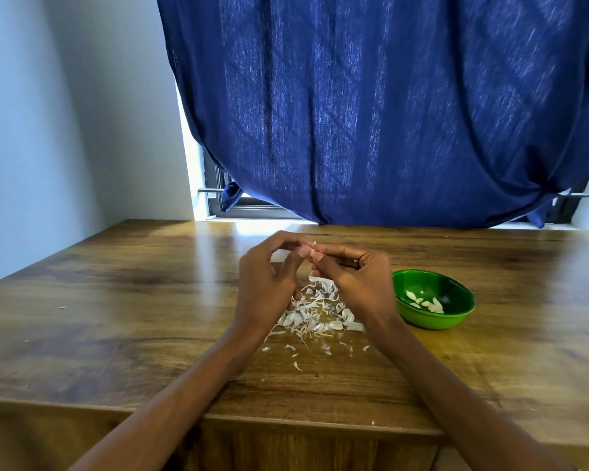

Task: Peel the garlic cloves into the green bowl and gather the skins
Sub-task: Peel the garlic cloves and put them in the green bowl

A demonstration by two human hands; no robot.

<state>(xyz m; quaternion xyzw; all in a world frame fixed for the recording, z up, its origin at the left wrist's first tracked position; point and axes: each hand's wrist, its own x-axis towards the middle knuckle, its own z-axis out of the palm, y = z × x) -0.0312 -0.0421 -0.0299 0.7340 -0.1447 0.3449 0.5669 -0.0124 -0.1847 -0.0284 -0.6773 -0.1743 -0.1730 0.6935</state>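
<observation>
Both hands, the left hand (pixel 269 270) and right hand (pixel 357 277), pinch one garlic clove (pixel 312 250), pulling its skin; next, drop it in the green bowl (pixel 456 317); skins (pixel 315 314) wait below.

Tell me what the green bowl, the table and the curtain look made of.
Green bowl: glossy, probably plastic or enamelled metal; bright highlights on its rim.
Table: wood or wood-look laminate, semi-gloss; grain pattern and window glare.
Curtain: thin woven blue fabric; light shows through, soft folds.
</observation>
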